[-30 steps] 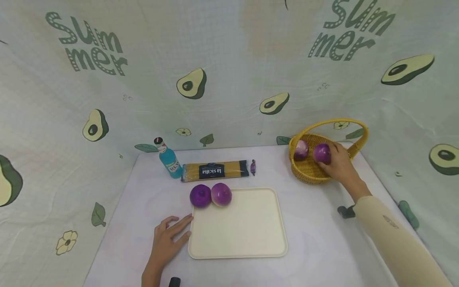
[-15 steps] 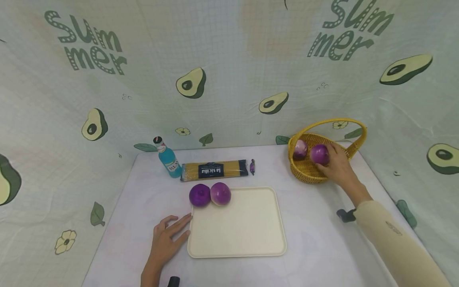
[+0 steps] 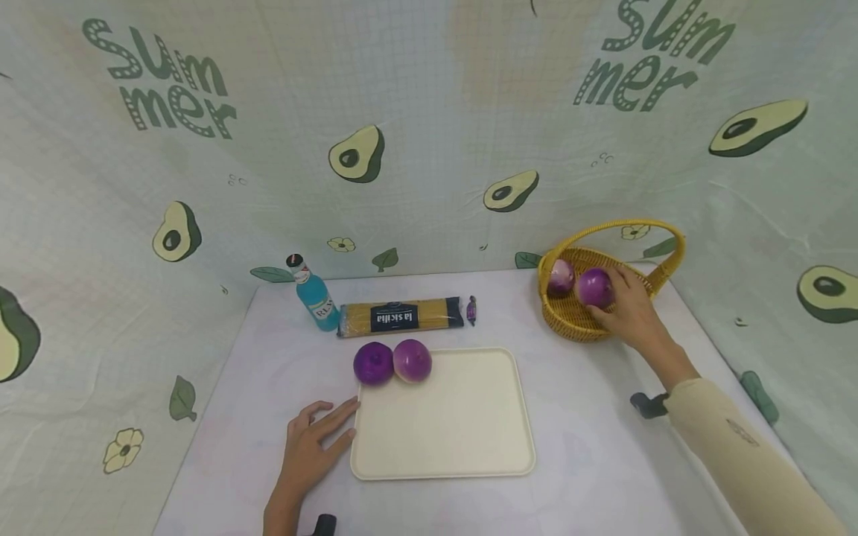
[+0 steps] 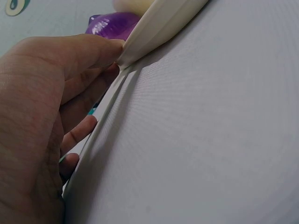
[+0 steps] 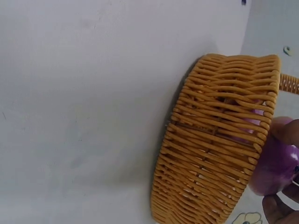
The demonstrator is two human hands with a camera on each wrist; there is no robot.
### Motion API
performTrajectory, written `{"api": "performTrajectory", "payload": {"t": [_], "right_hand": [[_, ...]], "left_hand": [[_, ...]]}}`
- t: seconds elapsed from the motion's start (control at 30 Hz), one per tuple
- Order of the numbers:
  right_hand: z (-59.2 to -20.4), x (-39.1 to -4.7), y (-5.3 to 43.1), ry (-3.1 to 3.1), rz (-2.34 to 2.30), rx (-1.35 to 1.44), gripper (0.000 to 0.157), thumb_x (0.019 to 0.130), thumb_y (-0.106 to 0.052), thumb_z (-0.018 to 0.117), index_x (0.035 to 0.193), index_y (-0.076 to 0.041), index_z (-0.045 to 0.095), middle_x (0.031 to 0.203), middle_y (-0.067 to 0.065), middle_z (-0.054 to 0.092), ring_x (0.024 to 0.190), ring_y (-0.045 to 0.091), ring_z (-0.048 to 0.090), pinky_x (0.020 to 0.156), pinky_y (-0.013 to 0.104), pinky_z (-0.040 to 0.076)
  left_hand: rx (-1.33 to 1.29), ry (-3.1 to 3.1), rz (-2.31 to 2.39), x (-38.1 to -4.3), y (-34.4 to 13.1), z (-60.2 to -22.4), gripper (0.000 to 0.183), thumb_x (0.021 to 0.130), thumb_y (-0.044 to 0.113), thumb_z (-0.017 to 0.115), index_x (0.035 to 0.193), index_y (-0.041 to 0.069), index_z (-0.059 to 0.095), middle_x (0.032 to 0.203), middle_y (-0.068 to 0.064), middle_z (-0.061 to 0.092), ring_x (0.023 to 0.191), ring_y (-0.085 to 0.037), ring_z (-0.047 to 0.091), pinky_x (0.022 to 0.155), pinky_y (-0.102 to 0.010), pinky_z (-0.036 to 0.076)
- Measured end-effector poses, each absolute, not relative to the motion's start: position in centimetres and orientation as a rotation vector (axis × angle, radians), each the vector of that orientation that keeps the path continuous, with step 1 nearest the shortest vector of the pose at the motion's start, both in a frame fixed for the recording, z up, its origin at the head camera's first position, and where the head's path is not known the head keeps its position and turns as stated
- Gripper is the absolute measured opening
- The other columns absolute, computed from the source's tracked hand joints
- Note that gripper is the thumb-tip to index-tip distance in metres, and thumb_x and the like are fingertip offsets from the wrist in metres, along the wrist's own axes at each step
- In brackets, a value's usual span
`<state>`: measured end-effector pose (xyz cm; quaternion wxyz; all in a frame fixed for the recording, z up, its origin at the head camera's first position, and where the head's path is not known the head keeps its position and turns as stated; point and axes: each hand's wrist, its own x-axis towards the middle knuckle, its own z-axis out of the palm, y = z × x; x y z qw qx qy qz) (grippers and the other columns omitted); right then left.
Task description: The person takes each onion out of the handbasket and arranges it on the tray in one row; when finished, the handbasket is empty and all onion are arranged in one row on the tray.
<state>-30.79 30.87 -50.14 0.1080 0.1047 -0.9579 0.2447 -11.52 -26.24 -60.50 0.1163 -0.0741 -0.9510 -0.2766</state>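
My right hand (image 3: 633, 309) grips a purple onion (image 3: 596, 288) inside the yellow wicker basket (image 3: 578, 327). In the right wrist view the fingers curl round that onion (image 5: 273, 168), just past the basket's rim. Another onion (image 3: 561, 277), pink and pale, lies to its left in the basket. My left hand (image 3: 311, 450) rests on the table, with fairly straight fingertips touching the left edge of the cream tray (image 3: 445, 432). Two more purple onions (image 3: 373, 364) sit side by side at the tray's far left corner.
Behind the tray lie a pack of spaghetti (image 3: 401, 318) and a small purple wrapped candy (image 3: 472, 311). A blue bottle (image 3: 318, 301) leans at the back left. The basket's tall handle (image 3: 630, 223) arches over it. A patterned cloth hangs behind the table.
My right hand has shifted slightly left within the basket, bringing the held onion closer to the other one. My left hand and the tray stay in place.
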Motion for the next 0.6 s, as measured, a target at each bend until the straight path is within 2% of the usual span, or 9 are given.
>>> {"api": "performTrajectory", "payload": {"t": [0.6], "right_hand": [[-48.5,-28.8,29.6,-2.799,0.715,0.336,0.082,0.083,-0.006,0.081,0.147,0.009,0.032,0.148,0.032,0.029,0.133,0.052,0.032,0.105,0.067,0.032]], "left_hand": [[-0.219,-2.783,-0.793,-11.5,-26.2,-60.5,0.046,0.09,0.04,0.074,0.134,0.036,0.064,0.136,0.014,0.062,0.125,-0.023,0.044,0.1,-0.057,0.026]]}}
